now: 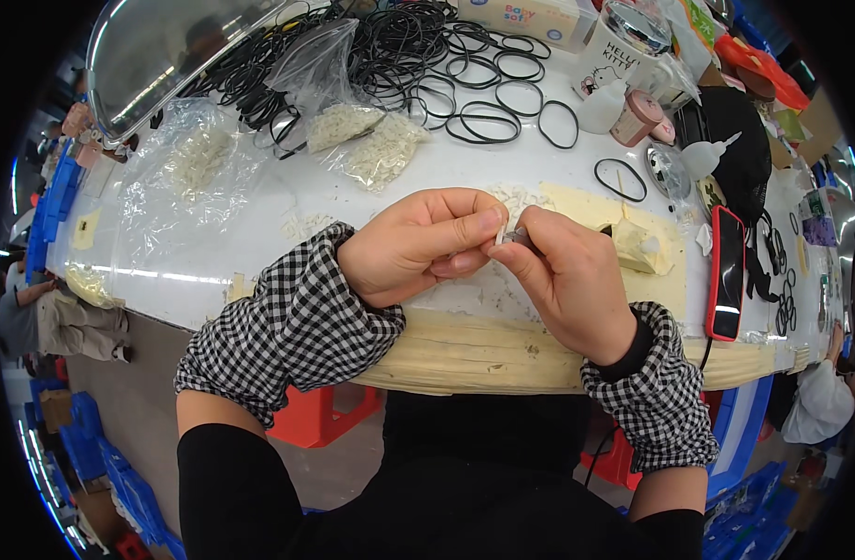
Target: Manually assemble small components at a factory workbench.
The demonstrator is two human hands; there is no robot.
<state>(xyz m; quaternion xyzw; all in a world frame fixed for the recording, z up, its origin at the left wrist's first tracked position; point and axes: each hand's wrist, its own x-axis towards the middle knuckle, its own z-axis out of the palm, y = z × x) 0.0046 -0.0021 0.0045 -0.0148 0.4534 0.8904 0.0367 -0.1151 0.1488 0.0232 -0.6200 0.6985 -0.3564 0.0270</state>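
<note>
Both my hands meet above the front of the white table. My left hand (pixel 413 243) is closed, its thumb and forefinger pinching a small white piece (pixel 502 229) that is mostly hidden. Pressed against it from the other side, my right hand (pixel 576 280) is closed with thumb and bent forefinger on a small greyish thing (pixel 518 237) whose kind I cannot make out. Tiny whitish bits (pixel 521 198) lie scattered on the table behind and below the fingers. Beside my right hand stands a yellowish taped block (pixel 640 247).
Clear bags of small whitish parts (pixel 382 149) lie behind my left hand. Black rings (pixel 483 121) and a tangled black heap (pixel 390 47) cover the back. A red-cased phone (pixel 726 271) lies at the right; a white cup (pixel 618 51) and squeeze bottles (pixel 603 107) stand farther back.
</note>
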